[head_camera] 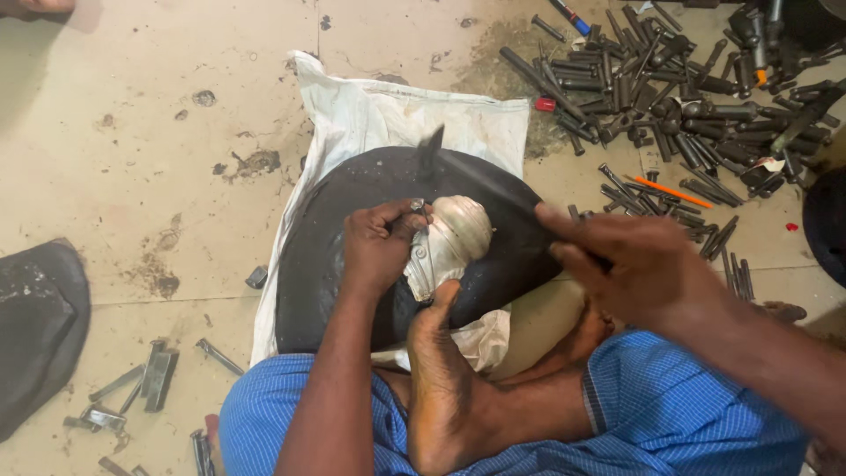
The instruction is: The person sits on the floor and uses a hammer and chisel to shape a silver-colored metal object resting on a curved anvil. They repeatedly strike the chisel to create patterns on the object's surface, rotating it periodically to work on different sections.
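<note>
A silvery embossed metal piece [451, 240] lies on a black rounded pad [352, 189] set on a white sack [370, 110]. My left hand [377, 247] pinches a small metal punch [418, 205] against the piece's left side. Gripped in my right hand [630, 264] is a hammer whose blurred dark head [430, 145] is raised above the pad. My bare foot [441, 361] presses its big toe against the lower edge of the silvery piece.
A large heap of dark metal punches and chisels [679, 97] covers the floor at upper right, with an orange pencil-like stick [674, 191]. A few more tools [145, 383] lie at lower left beside a black pad [35, 326].
</note>
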